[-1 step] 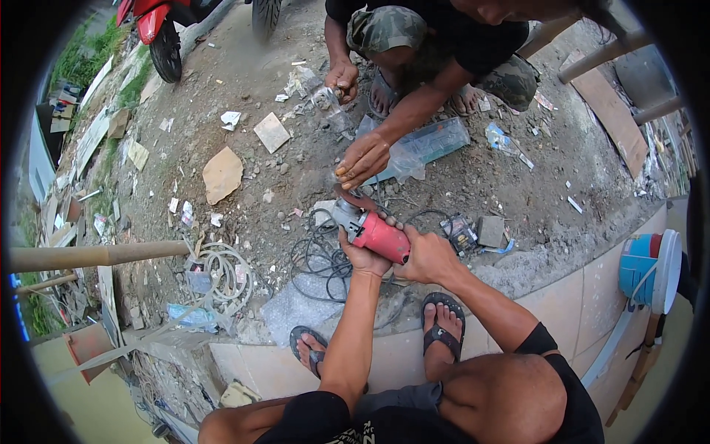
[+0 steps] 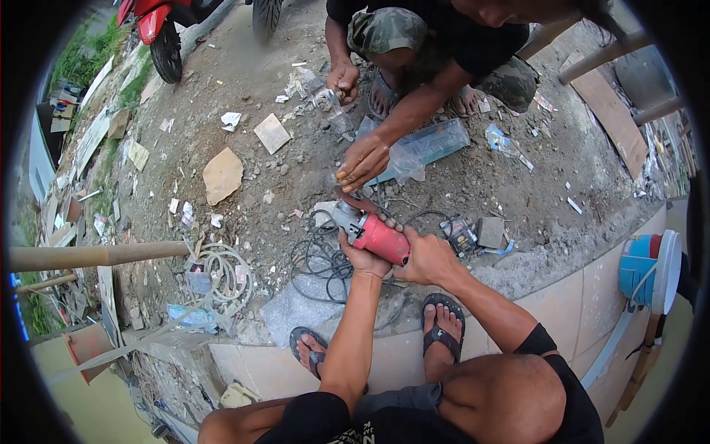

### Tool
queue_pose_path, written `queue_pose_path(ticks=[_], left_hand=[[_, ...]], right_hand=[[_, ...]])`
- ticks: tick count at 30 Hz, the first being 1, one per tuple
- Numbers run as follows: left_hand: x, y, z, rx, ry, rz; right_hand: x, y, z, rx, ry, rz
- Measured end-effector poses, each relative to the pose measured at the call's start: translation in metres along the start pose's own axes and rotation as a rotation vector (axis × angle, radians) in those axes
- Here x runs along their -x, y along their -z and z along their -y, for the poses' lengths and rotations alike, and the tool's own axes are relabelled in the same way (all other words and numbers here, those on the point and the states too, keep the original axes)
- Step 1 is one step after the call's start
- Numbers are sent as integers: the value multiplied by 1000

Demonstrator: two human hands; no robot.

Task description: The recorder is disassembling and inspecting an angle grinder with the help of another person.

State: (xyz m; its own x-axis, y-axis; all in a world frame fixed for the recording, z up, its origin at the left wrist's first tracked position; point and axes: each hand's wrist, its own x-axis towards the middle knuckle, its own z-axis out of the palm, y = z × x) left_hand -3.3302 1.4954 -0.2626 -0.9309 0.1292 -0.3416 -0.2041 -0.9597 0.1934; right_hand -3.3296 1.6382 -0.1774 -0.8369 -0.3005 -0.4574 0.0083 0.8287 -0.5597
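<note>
A red angle grinder (image 2: 383, 240) with a grey metal head is held between my two hands, over the rubble. My left hand (image 2: 362, 259) wraps under its body near the head. Around the rear of the body closes my right hand (image 2: 429, 257). A reddish-brown curved guard or disc (image 2: 356, 200) sits at the head. Just above it, a co-worker's hand (image 2: 364, 159) reaches down with fingers pinched; whether it touches the grinder, I cannot tell. The co-worker's other hand (image 2: 342, 80) is closed on something small, beside crumpled clear plastic.
Dark cable (image 2: 314, 255) and bubble wrap (image 2: 296, 309) lie near my left foot. A clear bluish plastic case (image 2: 440, 140) rests by the crouching co-worker. Pale hose (image 2: 225, 277) is coiled at left under a bamboo pole (image 2: 103, 257). A grey block (image 2: 490, 231) and blue bucket (image 2: 637, 268) are right.
</note>
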Motion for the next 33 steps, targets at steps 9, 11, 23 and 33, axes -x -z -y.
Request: queue_pose_path(ticks=[9, 11, 23, 33], left_hand=[[6, 3, 9, 15, -35, -17], [4, 5, 11, 17, -31, -22], [12, 23, 18, 55, -29, -75], [2, 32, 18, 75, -71, -130]], right_hand=[[4, 1, -3, 30, 2, 59], [4, 1, -4, 38, -4, 54], [2, 5, -4, 23, 1, 102], [-5, 1, -2, 61, -9, 107]])
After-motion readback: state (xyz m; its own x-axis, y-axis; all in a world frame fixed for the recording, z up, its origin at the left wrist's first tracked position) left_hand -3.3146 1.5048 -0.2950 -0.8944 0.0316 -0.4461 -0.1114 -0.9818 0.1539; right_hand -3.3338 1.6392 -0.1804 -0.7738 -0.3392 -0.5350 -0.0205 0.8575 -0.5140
